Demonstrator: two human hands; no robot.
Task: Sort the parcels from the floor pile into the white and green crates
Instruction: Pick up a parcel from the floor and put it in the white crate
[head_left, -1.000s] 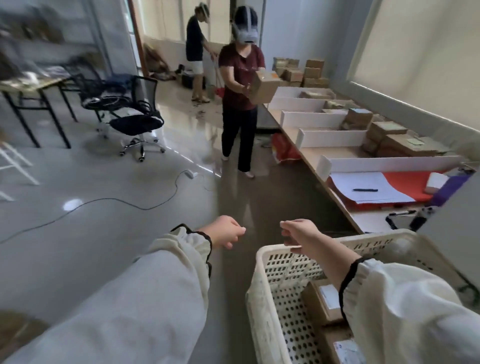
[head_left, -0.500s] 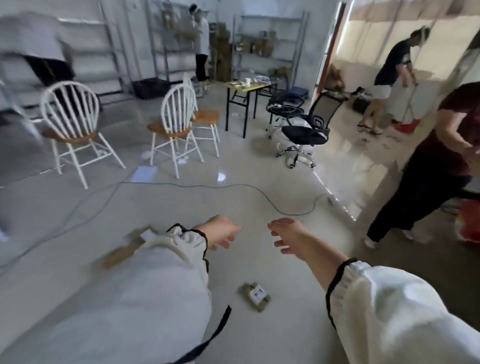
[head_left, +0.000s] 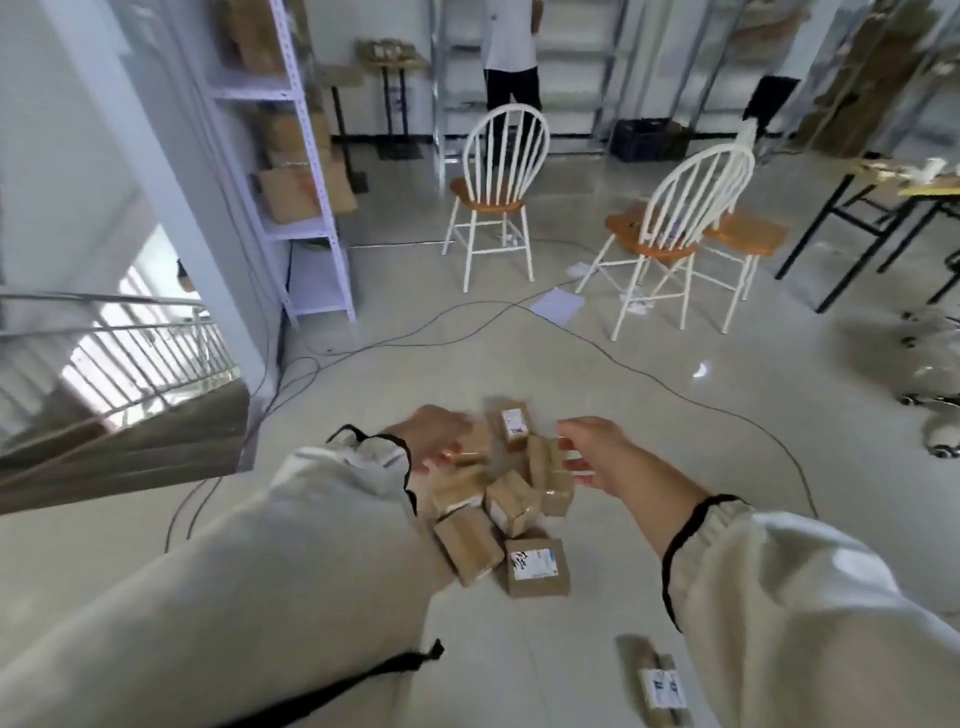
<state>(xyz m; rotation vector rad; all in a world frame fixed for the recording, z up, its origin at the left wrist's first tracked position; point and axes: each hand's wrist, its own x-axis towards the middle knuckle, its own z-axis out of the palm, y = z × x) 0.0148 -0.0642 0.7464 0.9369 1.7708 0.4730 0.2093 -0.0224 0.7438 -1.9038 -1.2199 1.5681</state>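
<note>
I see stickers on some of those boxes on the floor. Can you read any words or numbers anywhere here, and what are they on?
No text here is legible.
White label on the top parcel: dark print, too blurred to read.
White label on the front parcel: dark scrawl and a blue patch, too blurred to read.
White label on the stray parcel: too blurred to read.
Reddish mark on the shelf box: unreadable.

We see the room through one wide-angle camera worn on the head, facing forward and tilted down at the floor (head_left: 675, 467). Our left hand (head_left: 436, 441) and right hand (head_left: 597, 457) reach in from the bottom edge, near the lens, overlapping the pile of parcels (head_left: 511, 506) at mid-frame; chairs (head_left: 491, 202) and shelving (head_left: 311, 234) stand well beyond.
</note>
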